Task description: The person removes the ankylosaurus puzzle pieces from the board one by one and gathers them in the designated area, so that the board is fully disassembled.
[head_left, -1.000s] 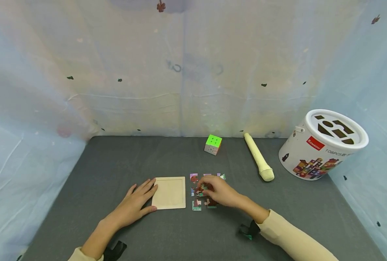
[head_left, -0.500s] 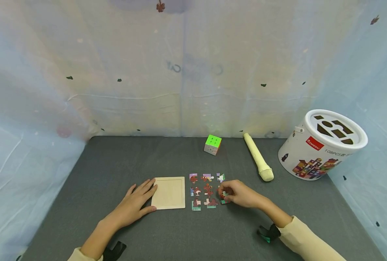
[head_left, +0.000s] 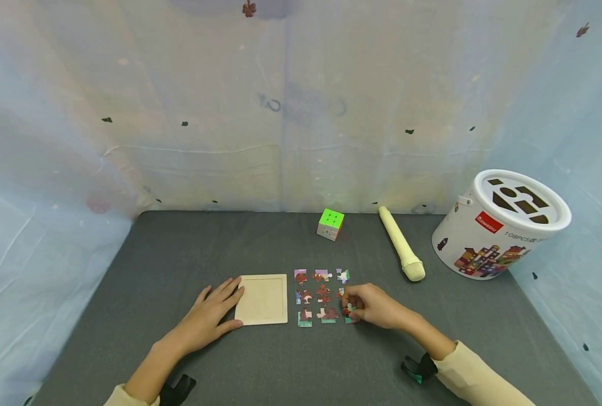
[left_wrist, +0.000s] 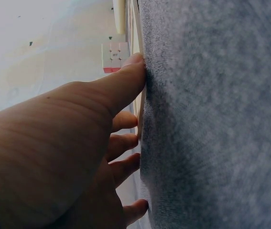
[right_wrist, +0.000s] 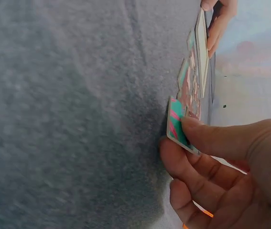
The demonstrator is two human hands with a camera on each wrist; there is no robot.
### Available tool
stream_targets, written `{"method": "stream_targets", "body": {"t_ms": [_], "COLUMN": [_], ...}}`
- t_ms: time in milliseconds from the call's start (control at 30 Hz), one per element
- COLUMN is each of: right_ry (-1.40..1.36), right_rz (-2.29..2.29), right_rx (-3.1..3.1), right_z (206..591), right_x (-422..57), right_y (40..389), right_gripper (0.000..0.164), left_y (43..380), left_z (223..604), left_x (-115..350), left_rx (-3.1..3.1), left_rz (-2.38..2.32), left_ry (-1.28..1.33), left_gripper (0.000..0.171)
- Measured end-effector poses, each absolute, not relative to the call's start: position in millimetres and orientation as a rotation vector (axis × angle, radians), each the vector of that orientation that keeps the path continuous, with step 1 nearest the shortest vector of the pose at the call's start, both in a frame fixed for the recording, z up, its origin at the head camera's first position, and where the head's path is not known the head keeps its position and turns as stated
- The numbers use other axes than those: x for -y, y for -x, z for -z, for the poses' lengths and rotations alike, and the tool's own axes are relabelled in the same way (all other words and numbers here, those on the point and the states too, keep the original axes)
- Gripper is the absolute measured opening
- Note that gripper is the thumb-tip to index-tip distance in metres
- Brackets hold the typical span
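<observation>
A pale wooden puzzle tray [head_left: 262, 300] lies flat on the table. My left hand [head_left: 206, 316] rests at its left side, fingers spread and straight, with fingertips and thumb touching the rim. To the tray's right, several jigsaw pieces [head_left: 323, 294] are laid out in spaced rows. At the near right corner of these rows, my right hand [head_left: 377, 305] pinches a green and pink jigsaw piece [right_wrist: 177, 117] between thumb and fingers. In the right wrist view this piece is slightly tilted, one edge lifted off the cloth. The fingers partly hide the piece above it in the head view.
A puzzle cube [head_left: 330, 224] with a green top stands behind the pieces. Right of it lies a cream toy microphone [head_left: 402, 245]. A white block bucket [head_left: 501, 225] with a shape-hole lid stands at the back right. Pale sheeting [head_left: 280, 113] hangs behind the dark table.
My right hand has moved right from over the middle pieces to the near right corner piece, uncovering the middle ones. In the last half second it shifted only slightly. My left hand stays put.
</observation>
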State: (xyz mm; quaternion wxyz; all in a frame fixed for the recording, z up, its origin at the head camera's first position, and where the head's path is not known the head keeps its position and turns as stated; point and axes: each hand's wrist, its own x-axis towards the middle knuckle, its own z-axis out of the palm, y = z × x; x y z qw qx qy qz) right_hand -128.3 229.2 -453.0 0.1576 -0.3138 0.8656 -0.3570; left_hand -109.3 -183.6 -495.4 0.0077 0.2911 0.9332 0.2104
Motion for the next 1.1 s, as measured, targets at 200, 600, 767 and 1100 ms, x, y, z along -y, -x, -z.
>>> {"method": "stream_targets", "body": {"t_ms": [200, 600, 767, 1100], "right_ry": [0.988, 1.153, 1.147, 1.207], "right_rz": [0.848, 0.702, 0.694, 0.759], "right_rx": [-2.690, -2.851, -2.871, -2.873], "right_z": [458.0, 467.3, 469.3, 473.2], "right_x": [-229.5, -231.7, -232.0, -235.1], "right_y": [120.7, 119.2, 118.7, 115.2], "right_gripper": [0.019, 0.025, 0.027, 0.022], "left_y": [109.2, 109.3, 109.1, 110.4], "left_z": [495.2, 495.7, 496.2, 498.6], "left_x": [183.6, 184.1, 184.6, 184.9], "left_rx": [-2.921, -2.925, -2.928, -2.929], "left_rz": [-0.655, -0.657, -0.662, -0.649], "left_ry": [-0.914, -0.935, -0.938, -0.936], "left_gripper": [0.075, 0.076, 0.075, 0.076]}}
